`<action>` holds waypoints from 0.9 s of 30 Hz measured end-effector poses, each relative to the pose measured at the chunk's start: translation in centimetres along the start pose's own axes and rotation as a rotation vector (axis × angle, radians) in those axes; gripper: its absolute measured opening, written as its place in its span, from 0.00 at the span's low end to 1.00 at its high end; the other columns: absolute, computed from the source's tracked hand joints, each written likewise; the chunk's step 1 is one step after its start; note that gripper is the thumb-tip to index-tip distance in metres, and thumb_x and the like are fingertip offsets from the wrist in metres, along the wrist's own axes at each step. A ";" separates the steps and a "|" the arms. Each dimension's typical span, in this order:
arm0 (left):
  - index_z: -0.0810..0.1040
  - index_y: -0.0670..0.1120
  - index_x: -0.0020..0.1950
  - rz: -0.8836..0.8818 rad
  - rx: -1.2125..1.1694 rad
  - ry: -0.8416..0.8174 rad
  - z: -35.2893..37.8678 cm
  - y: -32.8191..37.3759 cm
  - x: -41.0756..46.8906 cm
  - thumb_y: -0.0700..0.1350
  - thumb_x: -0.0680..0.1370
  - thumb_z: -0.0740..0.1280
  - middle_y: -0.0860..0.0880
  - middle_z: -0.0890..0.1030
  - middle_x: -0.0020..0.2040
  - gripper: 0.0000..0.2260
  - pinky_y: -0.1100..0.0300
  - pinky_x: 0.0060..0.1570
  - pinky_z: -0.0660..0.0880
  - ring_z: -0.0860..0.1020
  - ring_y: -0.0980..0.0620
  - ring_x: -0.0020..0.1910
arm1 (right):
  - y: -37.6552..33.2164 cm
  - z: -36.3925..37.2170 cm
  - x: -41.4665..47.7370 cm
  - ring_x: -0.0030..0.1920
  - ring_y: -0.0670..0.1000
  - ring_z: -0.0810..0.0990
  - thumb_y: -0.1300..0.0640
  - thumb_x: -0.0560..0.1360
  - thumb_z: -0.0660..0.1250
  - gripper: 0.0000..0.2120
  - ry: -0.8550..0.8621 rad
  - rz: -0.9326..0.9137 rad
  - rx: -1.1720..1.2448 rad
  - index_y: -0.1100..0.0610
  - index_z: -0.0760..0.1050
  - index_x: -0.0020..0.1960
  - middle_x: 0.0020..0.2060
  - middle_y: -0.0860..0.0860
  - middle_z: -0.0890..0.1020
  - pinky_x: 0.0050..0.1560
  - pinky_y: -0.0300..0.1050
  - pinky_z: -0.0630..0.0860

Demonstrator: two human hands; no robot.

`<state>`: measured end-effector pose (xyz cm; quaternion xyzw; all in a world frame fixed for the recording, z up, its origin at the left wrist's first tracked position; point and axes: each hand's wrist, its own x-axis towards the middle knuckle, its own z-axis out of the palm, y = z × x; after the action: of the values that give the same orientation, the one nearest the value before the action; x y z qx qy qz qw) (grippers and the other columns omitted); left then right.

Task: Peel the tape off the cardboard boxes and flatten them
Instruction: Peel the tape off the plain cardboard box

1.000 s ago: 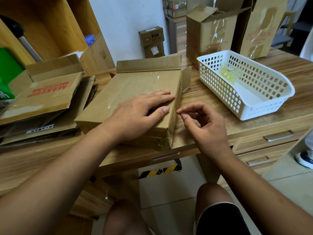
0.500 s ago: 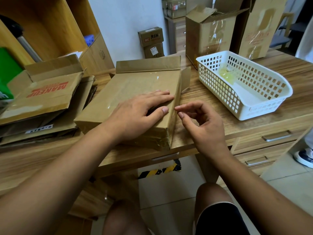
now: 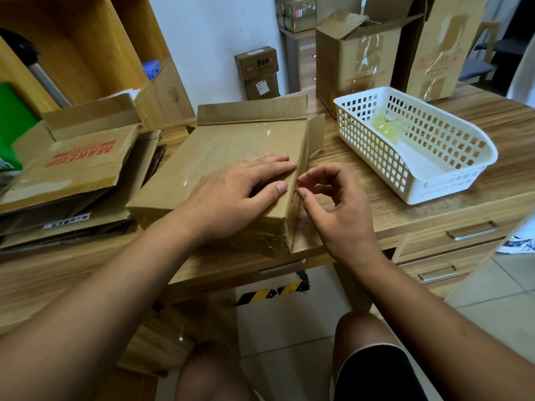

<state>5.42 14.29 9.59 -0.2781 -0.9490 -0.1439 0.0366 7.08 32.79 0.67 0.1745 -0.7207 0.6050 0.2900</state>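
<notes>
A flat brown cardboard box [image 3: 231,149] lies on the wooden desk [image 3: 376,206], with clear tape [image 3: 254,241] shining across its top and near end. Its far flaps stand open. My left hand [image 3: 231,192] presses flat on the box top, fingers straight and reaching the right edge. My right hand [image 3: 333,204] hovers just right of that edge with its fingers curled. Its thumb and forefinger tips touch the box's right side, a little apart from each other. I see no tape lifted between them.
A white plastic basket [image 3: 451,180] holding a wad of peeled tape [image 3: 388,128] stands to the right. Flattened cartons [image 3: 75,169] are stacked at left. Upright taped boxes [image 3: 356,59] stand behind the basket. Desk drawers [image 3: 469,230] are at lower right.
My right hand has edged closer to the box's right side, its thumb and forefinger now at the edge. My left hand has stayed pressed on top.
</notes>
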 end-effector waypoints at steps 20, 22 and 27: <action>0.65 0.66 0.75 0.005 -0.015 0.005 -0.1 0.0 -0.1 0.63 0.80 0.53 0.67 0.64 0.75 0.23 0.53 0.73 0.63 0.59 0.68 0.75 | 0.2 0.1 -0.2 0.43 0.47 0.76 0.68 0.75 0.70 0.09 -0.036 -0.109 -0.244 0.60 0.74 0.53 0.44 0.50 0.77 0.44 0.42 0.75; 0.65 0.67 0.75 0.005 -0.013 -0.001 -0.1 -0.1 -0.1 0.63 0.80 0.53 0.68 0.64 0.75 0.22 0.53 0.72 0.63 0.58 0.68 0.75 | 0.3 -0.2 -0.5 0.44 0.49 0.77 0.68 0.75 0.69 0.10 -0.048 -0.092 -0.226 0.59 0.74 0.54 0.44 0.50 0.77 0.46 0.43 0.76; 0.64 0.67 0.75 -0.004 -0.003 -0.010 0.0 -0.1 0.0 0.64 0.80 0.52 0.68 0.64 0.75 0.23 0.52 0.72 0.63 0.58 0.67 0.75 | 0.1 -0.5 -0.4 0.52 0.49 0.80 0.64 0.77 0.70 0.13 -0.039 -0.055 -0.190 0.60 0.74 0.60 0.51 0.51 0.79 0.53 0.42 0.78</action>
<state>5.38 14.23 9.62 -0.2771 -0.9495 -0.1439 0.0313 7.40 33.22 0.36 0.1777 -0.7754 0.5219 0.3077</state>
